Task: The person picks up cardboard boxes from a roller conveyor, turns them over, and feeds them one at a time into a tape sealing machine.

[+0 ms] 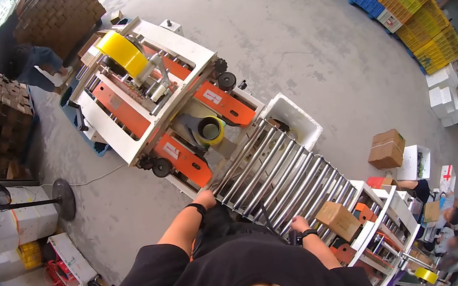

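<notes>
Fingertips were hard to make out on the curled left hand (206, 199) and right hand (299, 224); any grip couldn't be told. The roller conveyor (284, 174) shone silver.

I saw a roller conveyor (280, 172) standing on the grey floor (302, 39), a cardboard box (338, 221) resting on its rollers towards one end. A white and orange machine (118, 107) stood at the conveyor's opposite end. Well apart from the conveyor, on opposite sides, a brown carton (387, 149) and a pedestal fan (64, 199) stood on the floor.
</notes>
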Demonstrator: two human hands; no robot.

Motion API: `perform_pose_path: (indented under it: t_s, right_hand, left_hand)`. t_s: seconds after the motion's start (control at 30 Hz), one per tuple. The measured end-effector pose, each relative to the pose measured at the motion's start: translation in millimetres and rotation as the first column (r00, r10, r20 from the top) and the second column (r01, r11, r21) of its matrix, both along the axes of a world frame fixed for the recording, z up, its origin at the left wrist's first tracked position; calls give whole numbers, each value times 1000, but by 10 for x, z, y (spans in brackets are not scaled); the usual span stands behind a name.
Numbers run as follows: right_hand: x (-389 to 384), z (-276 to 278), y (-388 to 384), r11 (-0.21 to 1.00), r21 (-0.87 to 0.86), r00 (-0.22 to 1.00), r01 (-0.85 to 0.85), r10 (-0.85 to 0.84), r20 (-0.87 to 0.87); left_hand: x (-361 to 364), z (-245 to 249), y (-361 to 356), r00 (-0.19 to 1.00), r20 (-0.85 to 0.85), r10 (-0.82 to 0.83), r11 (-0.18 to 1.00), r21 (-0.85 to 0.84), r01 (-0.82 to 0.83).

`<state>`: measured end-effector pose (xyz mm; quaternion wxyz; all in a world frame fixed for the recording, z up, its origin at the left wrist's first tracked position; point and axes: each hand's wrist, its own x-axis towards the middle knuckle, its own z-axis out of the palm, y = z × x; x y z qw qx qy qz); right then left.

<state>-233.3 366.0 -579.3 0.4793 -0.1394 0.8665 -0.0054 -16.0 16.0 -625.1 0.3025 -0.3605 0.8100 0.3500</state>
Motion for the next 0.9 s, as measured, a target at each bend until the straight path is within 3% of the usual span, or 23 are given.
perform_pose_path:
  t_s: [0.03, 0.07, 0.13, 0.2, 0.27, 0.3, 0.33, 0.37, 0.4, 0.43, 0.47, 0.6, 0.63, 0.7, 0.73, 0.8, 0.9]
  right_hand:
    - [41, -18, 185, 995, -42, 994, 95, -92, 67]
    - [75, -86, 387, 979, -79, 974, 189, -177, 139]
    - [122, -545, 866, 823, -72, 804, 564, -527, 277]
    - [145, -312, 721, 783, -80, 780, 617, -593, 200]
    - [83, -124, 510, 852, -70, 853, 519, -509, 117]
    - [51, -8, 373, 908, -118, 916, 402, -398, 59]
    - [22, -97, 272, 955, -195, 972, 225, -235, -28]
    - [-2, -123, 261, 943, -219, 960, 252, -272, -71]
    - [34, 304, -85, 929, -251, 945, 272, -307, -110]
    - [-40, 155, -83, 950, -285, 974, 123, -170, -147]
    - [-73, 120, -136, 936, -334, 980, 111, -159, -119]
    - [-144, 157, -289, 909, -416, 980, -7, -76, -184]
    - [-184, 84, -276, 894, -448, 977, -24, -74, -199]
    - [-191, 199, -291, 866, -498, 967, -43, -90, -239]
    - [-200, 216, -284, 842, -539, 962, -19, -131, -238]
    - [-207, 368, -305, 814, -580, 948, 29, -206, -242]
    - [-186, 466, -303, 800, -598, 923, 55, -270, -276]
  left_hand:
    - [-149, 454, -125, 980, 145, -133, 986, 123, 116]
    - [-186, 464, -151, 974, 151, -166, 980, 133, 147]
    - [-213, 493, -191, 960, 166, -227, 968, 146, 203]
    - [-230, 394, -146, 971, 142, -194, 981, 45, 190]
    - [-322, 459, -115, 984, 131, -124, 992, 15, 123]
    - [-371, 400, -67, 981, 117, -153, 988, -7, 155]
    - [-448, 625, -16, 993, 104, -59, 998, 9, 58]
    - [-493, 381, 30, 990, 85, -112, 993, 33, 110]
    - [-573, 401, 70, 965, 108, -238, 971, 57, 233]
    - [-589, 391, 123, 985, 42, -166, 984, 77, 163]
    - [-582, 310, 182, 989, -33, -141, 990, 15, 142]
    - [-657, 851, 127, 996, 27, -80, 996, -23, 80]
    - [-650, 1094, 129, 999, 22, -26, 998, -54, 27]
    - [-577, 716, 69, 999, -2, -35, 994, -102, 34]
    - [-527, 498, 83, 998, -14, -68, 991, -116, 66]
    - [-554, 610, 11, 964, 117, -239, 970, -4, 241]
    - [-444, 344, -60, 954, 29, -300, 953, -39, 301]
